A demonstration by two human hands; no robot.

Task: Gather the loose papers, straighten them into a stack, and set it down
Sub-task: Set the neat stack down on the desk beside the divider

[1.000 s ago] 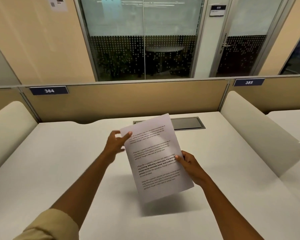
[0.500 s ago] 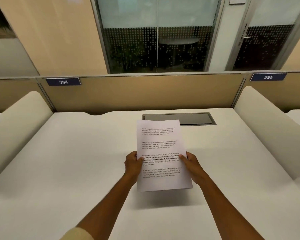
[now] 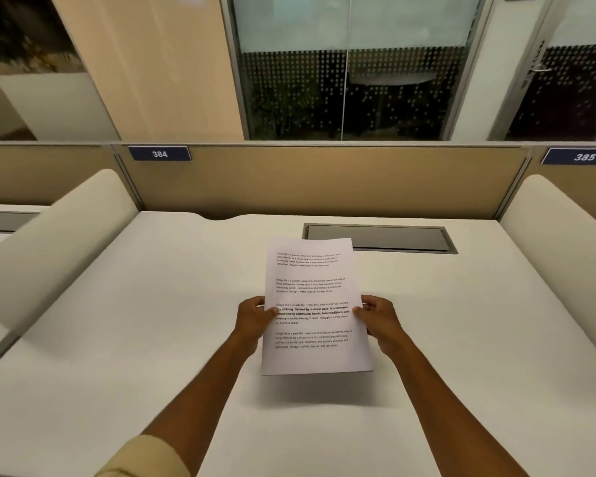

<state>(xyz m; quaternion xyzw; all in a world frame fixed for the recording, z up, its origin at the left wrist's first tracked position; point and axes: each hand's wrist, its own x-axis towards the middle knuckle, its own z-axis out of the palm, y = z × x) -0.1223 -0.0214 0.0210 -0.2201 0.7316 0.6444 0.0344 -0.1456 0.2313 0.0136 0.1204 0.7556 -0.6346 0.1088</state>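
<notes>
The paper stack (image 3: 312, 304) is held above the white desk (image 3: 152, 321), roughly at the centre of the desk bay, with a shadow on the surface below its near edge indicating that it is not yet resting there. No loose sheets are visible elsewhere on the desk, so gathering appears complete.

The left hand (image 3: 253, 320) is clamped on the left long edge of the stack, thumb on the printed face and fingers behind. The right hand (image 3: 375, 320) is clamped on the right long edge in the same manner. Both grips sit just below the mid-height of the page. This symmetric, opposed hold likely serves to keep the sheets square to each other and to prevent the edges from fanning while the stack is lowered.

The long axis of the stack runs away from the person, toward the beige partition (image 3: 324, 180). The top of the printed text points to the far side; the printed face is up and tilted toward the camera. The far short edge overlaps the near left corner of the grey cable hatch (image 3: 393, 237) in this view. How many sheets the stack holds cannot be determined; the edges appear aligned.

Remaining step, by judgement: lower the stack flat onto the desk and release both hands.
</notes>
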